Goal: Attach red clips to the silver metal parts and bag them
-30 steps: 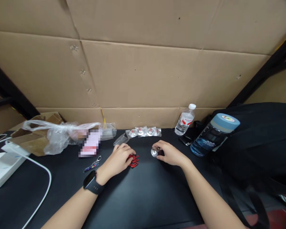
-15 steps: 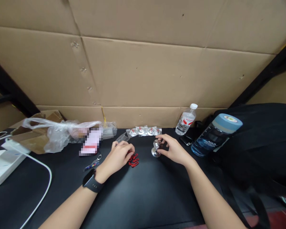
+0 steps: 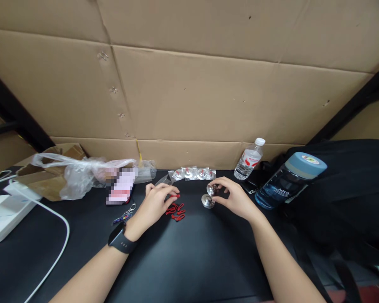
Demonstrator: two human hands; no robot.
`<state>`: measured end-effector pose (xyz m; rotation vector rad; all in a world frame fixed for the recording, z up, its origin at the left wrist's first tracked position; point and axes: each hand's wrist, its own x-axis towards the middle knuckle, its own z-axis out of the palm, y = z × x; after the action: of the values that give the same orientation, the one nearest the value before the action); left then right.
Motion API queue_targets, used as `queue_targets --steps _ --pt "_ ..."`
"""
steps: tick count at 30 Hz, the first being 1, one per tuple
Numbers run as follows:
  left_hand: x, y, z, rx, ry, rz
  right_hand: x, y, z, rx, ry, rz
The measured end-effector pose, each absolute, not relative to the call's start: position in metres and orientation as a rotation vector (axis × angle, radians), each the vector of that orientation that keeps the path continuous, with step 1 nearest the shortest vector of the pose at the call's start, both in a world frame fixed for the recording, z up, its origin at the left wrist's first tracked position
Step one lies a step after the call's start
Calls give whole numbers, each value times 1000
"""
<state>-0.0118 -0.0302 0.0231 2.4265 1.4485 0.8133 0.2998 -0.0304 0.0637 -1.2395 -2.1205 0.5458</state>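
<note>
My left hand (image 3: 158, 201) pinches a small red cord loop (image 3: 176, 195) between thumb and fingertips, just above the table. Below those fingertips lies a loose pile of several more red cord loops (image 3: 178, 212). In the fingers of my right hand (image 3: 232, 195) is a small shiny finger cymbal (image 3: 211, 190), tilted on its edge. A second silver finger cymbal (image 3: 207, 202) lies beneath it, domed side up; whether the two touch I cannot tell. Behind the hands, several similar discs with red bits sit in clear plastic packets (image 3: 189, 173) in a row.
On the right stand a clear water bottle (image 3: 249, 160), a blue-lidded bottle (image 3: 284, 181) and a black bag (image 3: 350, 198). To the left are a phone (image 3: 121, 187), a keyring (image 3: 124, 215), a plastic bag (image 3: 78, 176), a cardboard box (image 3: 52, 185) and a white cable (image 3: 66, 231). Cardboard (image 3: 189, 92) walls the back.
My left hand has lifted a red cord loop up and away from the pile. My right hand has tilted its cymbal slightly; the camera view has shifted a little.
</note>
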Motion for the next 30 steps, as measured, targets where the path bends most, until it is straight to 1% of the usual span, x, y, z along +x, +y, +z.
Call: queue_targets --steps 4,9,14,21,30 --pt "-8 -35 29 2393 1481 893 284 -36 62 -1102 -1967 638" --pt "-1 -45 39 2332 1453 957 245 -51 48 -911 -1791 804" --pt "6 -49 41 2233 1420 987 218 -62 35 -897 -1704 774" --pt "13 -51 33 2105 1289 1116 207 -62 20 -908 -1620 711" --pt "16 -59 40 2250 1446 1064 208 -63 19 -926 -1637 770"
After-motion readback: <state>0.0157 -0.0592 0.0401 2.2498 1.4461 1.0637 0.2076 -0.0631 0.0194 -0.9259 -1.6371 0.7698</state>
